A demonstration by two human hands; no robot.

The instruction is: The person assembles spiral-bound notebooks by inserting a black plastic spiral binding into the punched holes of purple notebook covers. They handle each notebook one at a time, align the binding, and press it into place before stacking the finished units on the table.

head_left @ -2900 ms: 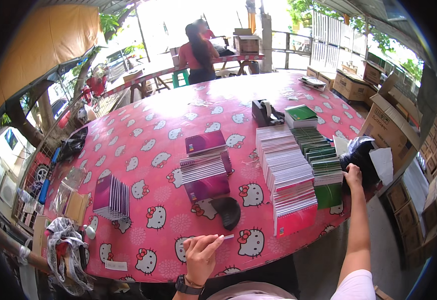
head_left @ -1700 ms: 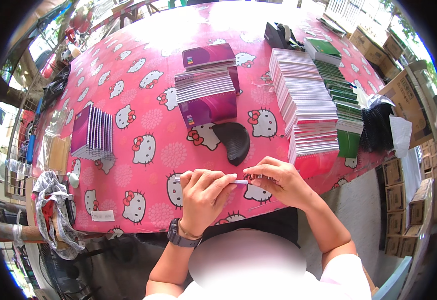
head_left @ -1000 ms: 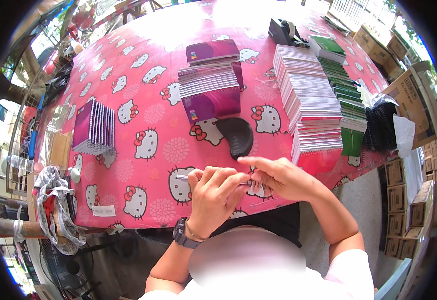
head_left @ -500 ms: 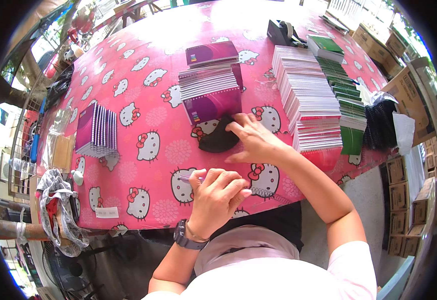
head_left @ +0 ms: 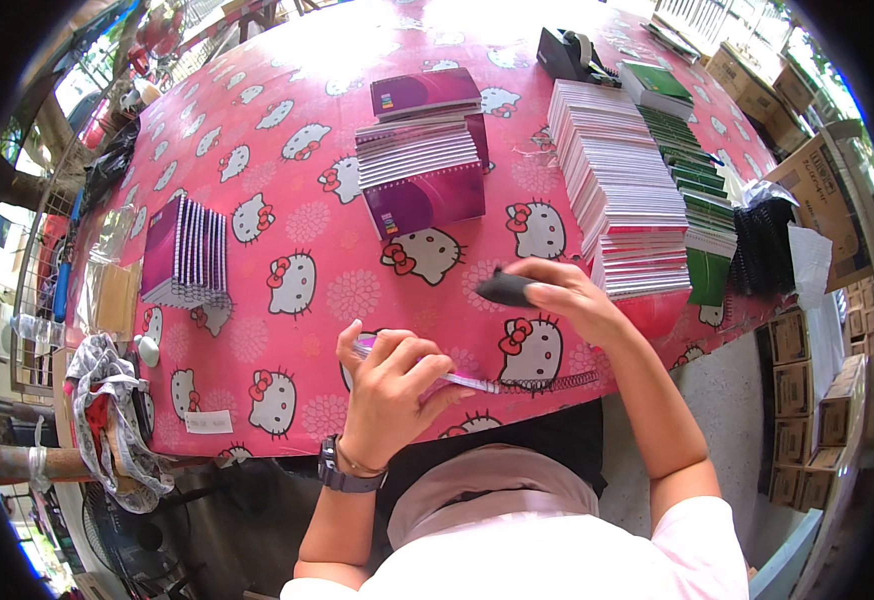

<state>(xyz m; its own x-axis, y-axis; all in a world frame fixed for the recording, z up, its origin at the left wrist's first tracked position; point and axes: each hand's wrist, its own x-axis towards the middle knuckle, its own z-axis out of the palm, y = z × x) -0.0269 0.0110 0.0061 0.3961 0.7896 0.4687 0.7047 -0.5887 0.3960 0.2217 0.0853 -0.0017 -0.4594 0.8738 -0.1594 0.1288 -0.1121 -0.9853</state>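
Observation:
My left hand (head_left: 389, 385) is closed on a thin purple-and-white notebook (head_left: 473, 383), held edge-up near the front of the table. A black spiral coil (head_left: 562, 382) runs out from the notebook's right end along its edge. My right hand (head_left: 575, 303) grips a dark, curved black piece (head_left: 505, 289) between thumb and fingers, above and to the right of the notebook; its exact kind does not show. Beyond the hands stands a row of purple spiral notebooks (head_left: 425, 205). A smaller purple stack (head_left: 185, 252) sits at the left.
Long rows of white-edged books (head_left: 622, 190) and green books (head_left: 707, 240) stand at the right. Beside them lies a bundle of black coils (head_left: 760, 250). A black tape dispenser (head_left: 569, 55) is at the far right, a grey cloth (head_left: 107, 405) at the left edge.
My right hand has picked the black piece up off the table and brought it nearer, to the right. My left hand has shifted slightly left with the notebook.

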